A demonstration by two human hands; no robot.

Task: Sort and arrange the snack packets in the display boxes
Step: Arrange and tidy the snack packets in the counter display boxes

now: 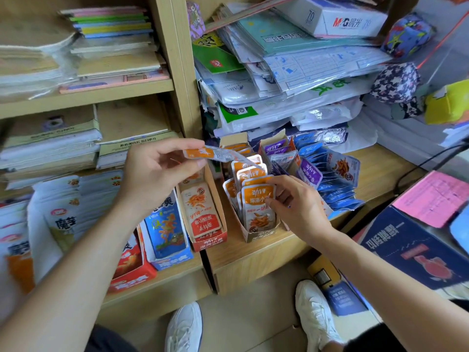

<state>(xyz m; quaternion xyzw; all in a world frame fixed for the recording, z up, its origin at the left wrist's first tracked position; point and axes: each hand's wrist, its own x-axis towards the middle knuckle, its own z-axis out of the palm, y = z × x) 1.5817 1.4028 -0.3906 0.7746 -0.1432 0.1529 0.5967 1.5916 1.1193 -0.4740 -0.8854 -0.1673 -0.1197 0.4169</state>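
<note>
Indoors, wooden shelf (276,252), display boxes (261,236) of snack packets (257,212), stacked papers (291,72) behind

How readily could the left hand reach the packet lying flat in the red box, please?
Probably yes: the flat packet lies uncovered in the open-topped red box right beside the left hand, though that hand pinches an orange packet.

Glossy plastic-film snack packets (257,207), matt cardboard display boxes (258,235), smooth pale wood-look shelf (266,252).
</note>
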